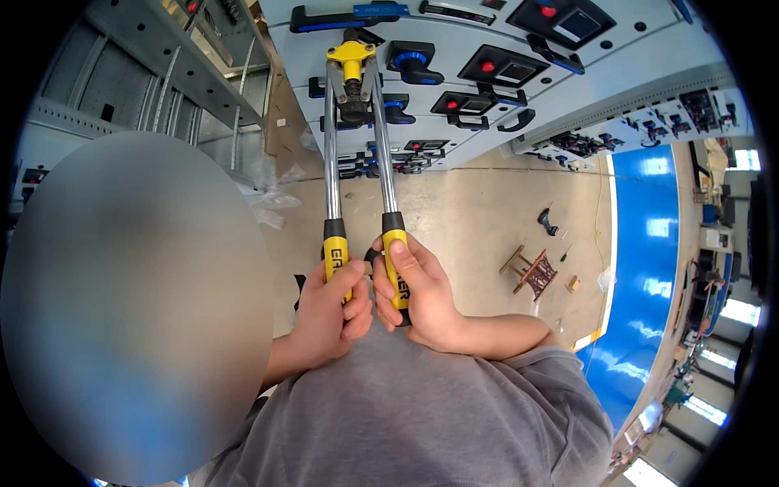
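Observation:
A long-handled tool that looks like a crimping tool (351,61) stretches away in front of me, with a yellow and dark metal head, chrome arms and yellow grips with black ends. My left hand (329,312) is closed round its left grip, and my right hand (422,284) is wrapped round the right one, thumb lying along it. The two grips are a little apart, close to my chest. At the far end, the head overlaps the front of a grey switch cabinet (487,24); I cannot tell whether anything is in its jaws.
Rotary handles (415,63) and red-buttoned units cover the cabinet front. An open metal frame (130,73) stands left. On the floor lie a cordless drill (548,221), a small brown stool (531,272) and plastic sheeting (276,191). A blurred oval hides the left side.

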Motion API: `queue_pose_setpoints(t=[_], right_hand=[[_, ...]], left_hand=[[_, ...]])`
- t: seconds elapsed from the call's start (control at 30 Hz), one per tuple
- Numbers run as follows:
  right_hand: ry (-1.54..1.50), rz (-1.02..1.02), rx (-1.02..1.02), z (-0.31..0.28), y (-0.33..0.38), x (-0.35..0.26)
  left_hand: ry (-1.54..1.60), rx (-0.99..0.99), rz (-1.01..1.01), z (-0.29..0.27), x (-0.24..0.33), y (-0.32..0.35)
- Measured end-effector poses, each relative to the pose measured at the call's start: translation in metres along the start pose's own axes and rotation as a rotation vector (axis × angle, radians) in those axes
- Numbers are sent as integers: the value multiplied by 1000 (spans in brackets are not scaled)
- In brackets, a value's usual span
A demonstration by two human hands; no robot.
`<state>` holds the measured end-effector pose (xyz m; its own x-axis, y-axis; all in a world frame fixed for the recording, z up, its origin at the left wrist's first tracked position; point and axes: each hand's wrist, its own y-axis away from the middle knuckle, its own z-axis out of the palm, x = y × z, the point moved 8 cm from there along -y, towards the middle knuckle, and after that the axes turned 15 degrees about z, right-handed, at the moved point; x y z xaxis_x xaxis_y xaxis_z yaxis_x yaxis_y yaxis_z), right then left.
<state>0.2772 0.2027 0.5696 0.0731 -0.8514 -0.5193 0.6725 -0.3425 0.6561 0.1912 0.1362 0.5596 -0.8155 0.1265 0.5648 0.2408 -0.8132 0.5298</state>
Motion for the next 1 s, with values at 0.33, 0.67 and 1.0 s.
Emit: queue_pose_setpoints(t=[0.33,0.67,1.0], right_hand=[[488,79,25,-104,48,-105],[974,283,-147,-184,15,-258],[579,147,22,-139,40,-119]], left_hand=[[-414,-81,-130,-88,36,-2],[-873,54,159,-163,249,-34],[-735,-52,8,-91,118,15]])
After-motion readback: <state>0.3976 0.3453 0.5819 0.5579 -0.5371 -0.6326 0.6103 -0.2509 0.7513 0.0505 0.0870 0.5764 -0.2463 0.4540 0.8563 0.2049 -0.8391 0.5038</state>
